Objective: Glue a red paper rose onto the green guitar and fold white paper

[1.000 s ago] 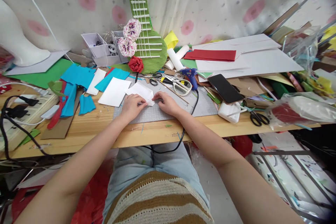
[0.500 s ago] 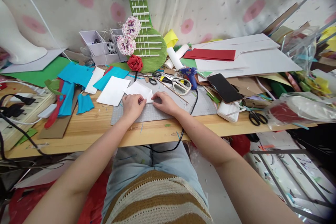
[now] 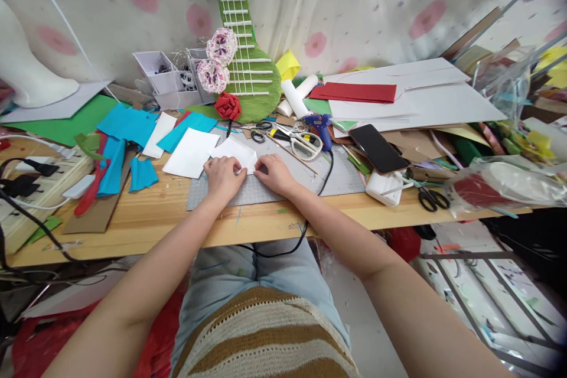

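A sheet of white paper [image 3: 235, 151] lies on the grey cutting mat [image 3: 345, 180], with its near edge between my two hands. My left hand [image 3: 224, 176] is closed on the left part of that edge, thumb and fingers pinched. At the right corner my right hand [image 3: 275, 174] pinches the same paper, its fingertips close to the left thumb. The fingers partly cover the near edge, which looks folded. Just left of the left hand lies another white paper piece [image 3: 190, 153]. Blue paper pieces [image 3: 126, 125] are spread farther left.
Behind the mat are white-handled scissors [image 3: 306, 144] and a blue glue gun [image 3: 323, 129], its black cord crossing the mat. A phone [image 3: 378, 147] rests on a white box at right. A green guitar-shaped piece [image 3: 261, 80] stands at the back. A power strip [image 3: 48, 195] sits far left.
Both hands stay pinched at the paper's near edge; the left-hand fingers have shifted very slightly. Nothing else has visibly moved apart from a slight shift of the view.
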The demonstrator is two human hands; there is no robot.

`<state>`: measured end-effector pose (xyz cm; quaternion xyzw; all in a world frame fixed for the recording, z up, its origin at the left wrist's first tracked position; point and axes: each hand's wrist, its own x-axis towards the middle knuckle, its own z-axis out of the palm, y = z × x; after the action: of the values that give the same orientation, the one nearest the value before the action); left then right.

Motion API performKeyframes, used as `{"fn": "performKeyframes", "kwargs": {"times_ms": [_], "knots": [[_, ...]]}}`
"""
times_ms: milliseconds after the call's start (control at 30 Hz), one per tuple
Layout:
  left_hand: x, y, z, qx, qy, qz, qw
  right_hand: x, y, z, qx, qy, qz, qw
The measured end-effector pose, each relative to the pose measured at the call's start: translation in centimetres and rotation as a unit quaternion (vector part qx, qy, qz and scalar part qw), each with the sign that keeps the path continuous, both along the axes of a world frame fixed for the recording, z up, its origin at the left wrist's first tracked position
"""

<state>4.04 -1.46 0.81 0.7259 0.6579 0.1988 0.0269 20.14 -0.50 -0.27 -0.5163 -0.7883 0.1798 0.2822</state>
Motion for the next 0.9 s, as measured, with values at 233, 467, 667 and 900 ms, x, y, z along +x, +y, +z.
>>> {"fn": "performKeyframes", "kwargs": {"times_ms": [233,467,667,900], "knots": [[-0.13,0.02,0.0,-0.009,-0.018,-0.003,1.0,0.01,-0.02,-0.15,0.002,0.005,0.014,1.0],[-0.08,0.06,-0.19,-0.008,-0.02,-0.002,1.0,-0.67,0.11,-0.31,0.009,-0.027,-0.019,0.999],[-0.12,0.11,-0.01,0.006,-0.019,-0.014,1.0,-0.69,0.22,-0.5,0.018,-0.033,-0.014,0.999],[-0.33,0.46,0.04,0.019,0.001,-0.105,0.994,-0.63,0.15,0.04,-0.017,-0.037,-0.01,0.999]]}}
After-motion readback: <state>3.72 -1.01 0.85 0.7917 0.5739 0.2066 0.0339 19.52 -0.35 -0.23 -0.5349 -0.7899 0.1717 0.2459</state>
